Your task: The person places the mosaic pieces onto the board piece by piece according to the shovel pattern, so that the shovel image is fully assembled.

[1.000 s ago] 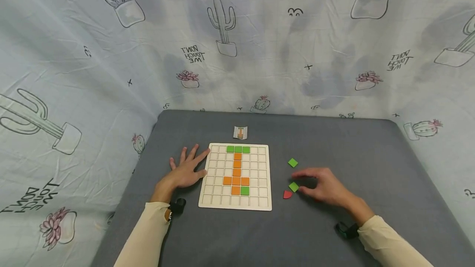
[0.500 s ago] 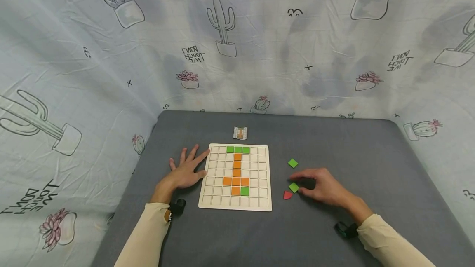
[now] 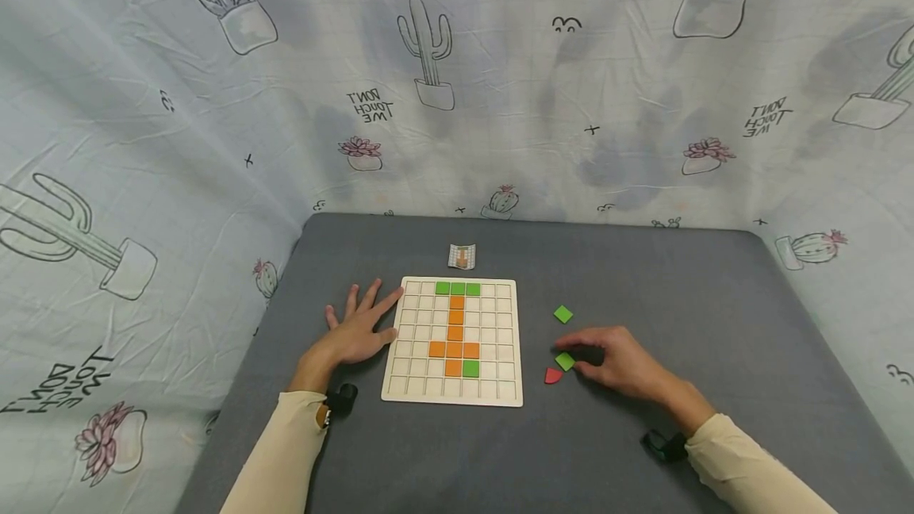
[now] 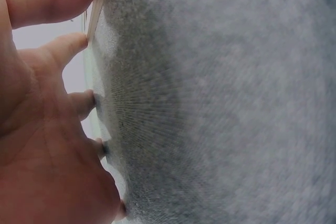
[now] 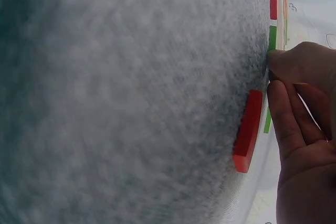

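Observation:
My left hand (image 3: pixel 355 333) lies spread on the grey table, fingers splayed, with index finger and thumb touching the left edge of the wooden grid board (image 3: pixel 500 339). Green square tiles fill part of the board's top row, and orange tiles (image 3: pixel 455 316) run down below them to a wider cross. One green tile (image 3: pixel 471 369) sits low on the grid. Right of the board, my right hand (image 3: pixel 614 359) has thumb and index finger at opposite edges of a loose green square tile (image 3: pixel 566 361). Beneath that hand, a red block (image 5: pixel 249 132) shows in the right wrist view.
A second loose green tile (image 3: pixel 563 314) lies farther back, and a red rounded piece (image 3: pixel 553 376) nearer me. Behind the board is a small paper card (image 3: pixel 462 256) with a printed grid pattern. Printed cloth (image 3: pixel 500 141) hangs along the back and sides of the table.
The right index fingertip has shifted slightly left and toward me, closer to the loose green tile. The thumb stays at the tile's edge. My left hand and the board have not moved.

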A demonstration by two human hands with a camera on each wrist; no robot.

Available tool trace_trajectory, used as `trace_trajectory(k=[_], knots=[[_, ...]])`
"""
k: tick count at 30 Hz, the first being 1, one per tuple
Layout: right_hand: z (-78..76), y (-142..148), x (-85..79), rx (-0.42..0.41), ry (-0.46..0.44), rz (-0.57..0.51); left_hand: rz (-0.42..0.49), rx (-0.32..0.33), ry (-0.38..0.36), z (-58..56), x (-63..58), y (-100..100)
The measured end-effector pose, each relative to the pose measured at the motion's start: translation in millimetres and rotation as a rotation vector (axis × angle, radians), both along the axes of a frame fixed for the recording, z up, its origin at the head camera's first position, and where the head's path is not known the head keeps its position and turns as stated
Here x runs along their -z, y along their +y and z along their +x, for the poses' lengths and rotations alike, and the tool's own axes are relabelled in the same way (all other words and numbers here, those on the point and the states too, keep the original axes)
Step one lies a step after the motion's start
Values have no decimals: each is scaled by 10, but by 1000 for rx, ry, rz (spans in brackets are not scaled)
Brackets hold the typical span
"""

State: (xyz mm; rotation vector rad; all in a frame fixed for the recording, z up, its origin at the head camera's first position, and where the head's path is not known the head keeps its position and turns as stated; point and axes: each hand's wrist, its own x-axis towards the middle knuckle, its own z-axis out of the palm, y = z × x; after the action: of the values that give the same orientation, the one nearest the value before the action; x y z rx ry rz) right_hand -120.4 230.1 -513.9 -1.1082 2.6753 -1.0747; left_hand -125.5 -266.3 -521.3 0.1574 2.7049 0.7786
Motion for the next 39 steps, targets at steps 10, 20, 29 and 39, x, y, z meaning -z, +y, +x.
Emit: trace_trajectory(k=[10, 20, 29, 39], knots=[[49, 15, 11, 31, 60, 5, 2, 1, -6, 21, -5, 10], [252, 40, -85, 160, 130, -53, 12, 10, 23, 57, -49, 13], [458, -44, -201, 291, 126, -193, -5, 24, 10, 5, -16, -14], [487, -198, -368, 303, 221, -266, -8, 28, 0, 4, -64, 1]])
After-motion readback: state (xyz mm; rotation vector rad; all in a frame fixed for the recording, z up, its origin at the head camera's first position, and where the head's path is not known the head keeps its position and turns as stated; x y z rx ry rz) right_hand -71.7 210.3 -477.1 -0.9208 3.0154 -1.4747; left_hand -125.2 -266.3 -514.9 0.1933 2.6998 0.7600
